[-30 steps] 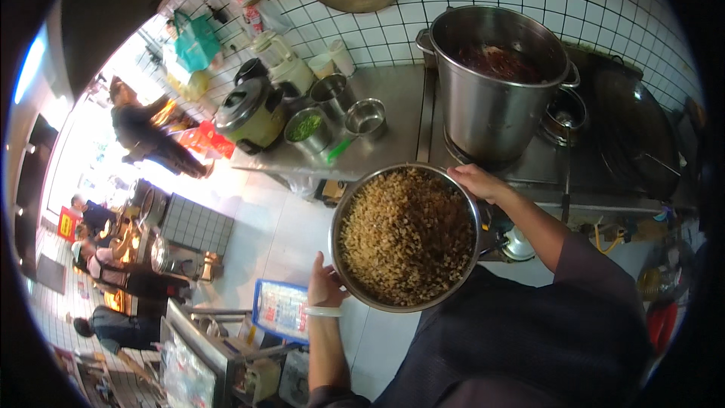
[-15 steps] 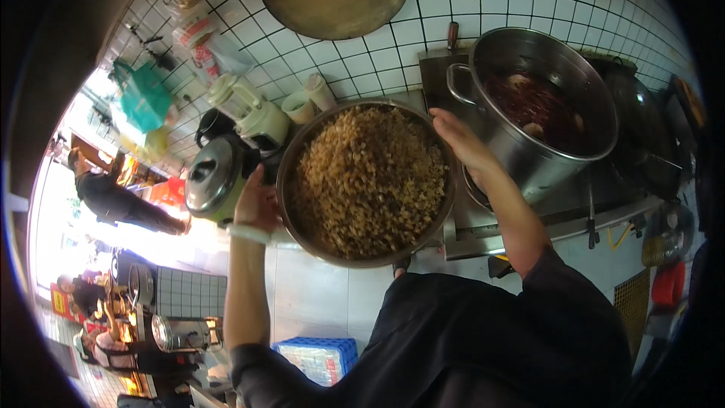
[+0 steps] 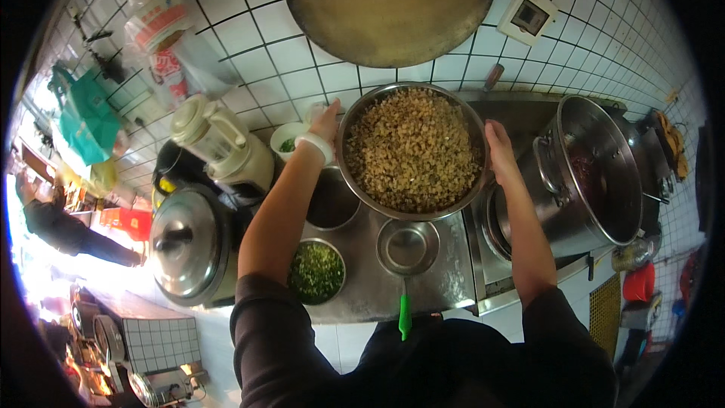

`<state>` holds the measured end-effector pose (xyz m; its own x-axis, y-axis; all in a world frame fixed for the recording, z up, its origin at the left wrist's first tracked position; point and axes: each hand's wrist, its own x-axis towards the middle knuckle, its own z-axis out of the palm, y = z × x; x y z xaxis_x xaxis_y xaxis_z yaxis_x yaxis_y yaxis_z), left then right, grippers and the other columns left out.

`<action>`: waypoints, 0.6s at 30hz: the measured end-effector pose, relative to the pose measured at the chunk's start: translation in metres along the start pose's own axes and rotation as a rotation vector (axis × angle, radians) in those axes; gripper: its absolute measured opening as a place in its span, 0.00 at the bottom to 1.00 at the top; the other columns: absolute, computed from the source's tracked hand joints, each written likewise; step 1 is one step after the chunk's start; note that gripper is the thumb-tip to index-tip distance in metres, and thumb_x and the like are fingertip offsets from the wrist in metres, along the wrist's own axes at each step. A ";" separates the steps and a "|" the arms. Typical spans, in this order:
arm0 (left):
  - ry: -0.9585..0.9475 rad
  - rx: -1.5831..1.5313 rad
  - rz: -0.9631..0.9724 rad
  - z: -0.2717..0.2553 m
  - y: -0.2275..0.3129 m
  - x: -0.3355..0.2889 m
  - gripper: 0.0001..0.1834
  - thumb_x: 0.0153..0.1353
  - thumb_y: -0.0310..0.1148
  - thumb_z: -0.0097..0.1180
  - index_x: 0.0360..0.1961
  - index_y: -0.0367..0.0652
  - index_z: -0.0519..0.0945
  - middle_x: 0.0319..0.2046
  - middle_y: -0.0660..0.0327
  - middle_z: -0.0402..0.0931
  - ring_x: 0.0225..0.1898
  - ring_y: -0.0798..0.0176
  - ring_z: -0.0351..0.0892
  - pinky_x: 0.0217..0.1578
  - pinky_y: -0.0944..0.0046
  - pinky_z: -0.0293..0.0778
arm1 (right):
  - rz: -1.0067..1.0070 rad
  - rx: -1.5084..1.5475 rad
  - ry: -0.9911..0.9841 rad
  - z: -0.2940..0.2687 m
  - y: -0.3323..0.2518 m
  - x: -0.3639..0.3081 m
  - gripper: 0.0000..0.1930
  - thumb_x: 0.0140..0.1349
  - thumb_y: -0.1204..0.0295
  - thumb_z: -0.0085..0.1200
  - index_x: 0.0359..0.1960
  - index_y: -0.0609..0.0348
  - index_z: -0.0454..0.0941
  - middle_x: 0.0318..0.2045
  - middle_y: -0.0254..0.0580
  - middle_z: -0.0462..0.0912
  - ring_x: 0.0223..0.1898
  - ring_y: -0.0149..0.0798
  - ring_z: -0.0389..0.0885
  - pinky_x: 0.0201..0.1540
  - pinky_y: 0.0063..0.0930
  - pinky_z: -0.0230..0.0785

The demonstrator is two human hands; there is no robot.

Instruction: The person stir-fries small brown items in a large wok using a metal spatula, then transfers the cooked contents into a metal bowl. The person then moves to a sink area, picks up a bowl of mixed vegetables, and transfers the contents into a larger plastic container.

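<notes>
Between my two hands is a wide steel bowl (image 3: 353, 187) heaped with small tan-brown chopped bits (image 3: 415, 147). My left hand (image 3: 326, 122), with a white band at the wrist, grips its left rim. Its right side is pressed by my right hand (image 3: 500, 155). I hold it above the far part of the steel counter (image 3: 370, 287), near the wall. Below it on the counter are a metal dipper (image 3: 408, 245) with a green handle, a bowl of chopped green onion (image 3: 316, 270) and a dark-looking metal container (image 3: 332, 200), partly covered by my left forearm.
A tall steel pot (image 3: 555, 219) with dark red contents stands on the stove at right. At left are a lidded cooker (image 3: 185, 249), a blender (image 3: 234, 143) and a white cup (image 3: 284, 136). A large round board (image 3: 389, 7) is against the tiled wall. A person (image 3: 64, 227) is far left.
Both hands have carried the bowl away from my body to over the far counter. My view has turned, showing the dipper and green onion bowl. My left hand has shifted up along the rim.
</notes>
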<state>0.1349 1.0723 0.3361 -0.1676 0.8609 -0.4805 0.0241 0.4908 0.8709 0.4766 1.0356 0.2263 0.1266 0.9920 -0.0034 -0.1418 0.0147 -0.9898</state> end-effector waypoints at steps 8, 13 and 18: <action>0.057 0.113 0.158 -0.019 -0.057 0.200 0.42 0.52 0.69 0.33 0.35 0.34 0.74 0.27 0.53 0.75 0.26 0.57 0.71 0.24 0.57 0.66 | 0.002 -0.199 0.105 0.014 0.073 0.057 0.28 0.59 0.45 0.41 0.55 0.48 0.61 0.56 0.42 0.61 0.57 0.45 0.59 0.55 0.39 0.54; -0.023 0.033 0.010 -0.017 -0.080 0.244 0.42 0.52 0.69 0.34 0.28 0.33 0.76 0.20 0.54 0.75 0.20 0.57 0.71 0.21 0.59 0.67 | 0.090 -0.192 0.098 0.020 0.098 0.071 0.27 0.58 0.47 0.43 0.53 0.50 0.62 0.52 0.45 0.64 0.55 0.45 0.61 0.53 0.39 0.55; 0.009 -0.155 -0.014 -0.026 -0.102 0.258 0.44 0.54 0.67 0.33 0.37 0.29 0.74 0.32 0.48 0.77 0.32 0.52 0.75 0.35 0.59 0.70 | 0.149 -0.299 0.088 0.033 0.137 0.090 0.27 0.58 0.47 0.44 0.52 0.50 0.62 0.50 0.45 0.66 0.50 0.45 0.65 0.50 0.39 0.57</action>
<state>0.0631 1.2410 0.1261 -0.1752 0.8524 -0.4926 -0.1311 0.4757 0.8698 0.4363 1.1309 0.0948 0.2118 0.9657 -0.1501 0.1272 -0.1795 -0.9755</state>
